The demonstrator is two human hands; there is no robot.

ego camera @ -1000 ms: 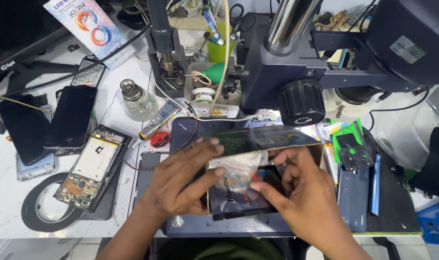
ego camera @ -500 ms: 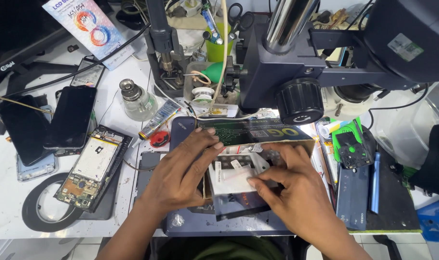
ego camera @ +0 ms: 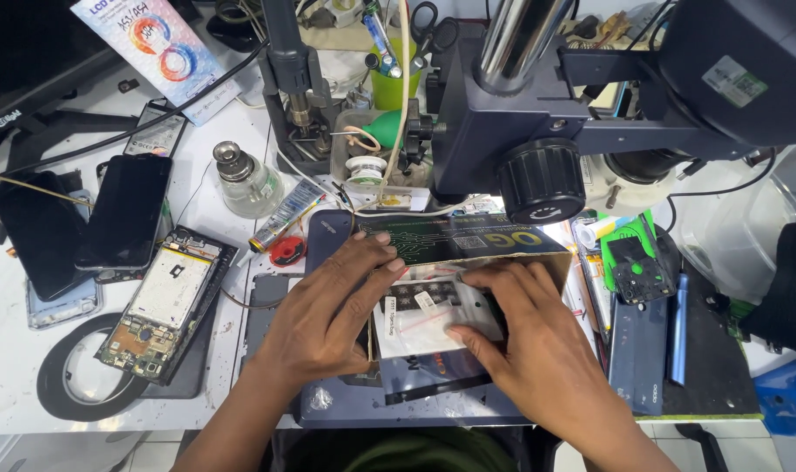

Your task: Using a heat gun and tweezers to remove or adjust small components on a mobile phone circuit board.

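We have both hands on a flat cardboard box (ego camera: 455, 249) lying on the dark mat in the middle of the table (ego camera: 31, 367), below the microscope (ego camera: 538, 131). Its dark green lid, printed with a circuit pattern, stands tilted open. Our left hand (ego camera: 328, 310) lies with fingers spread flat on the box's left edge. Our right hand (ego camera: 525, 336) presses flat, fingers extended, on a small clear plastic bag (ego camera: 420, 315) inside.

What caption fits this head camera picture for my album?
Both hands, left hand and right hand, press a small plastic bag inside an open box under a microscope.
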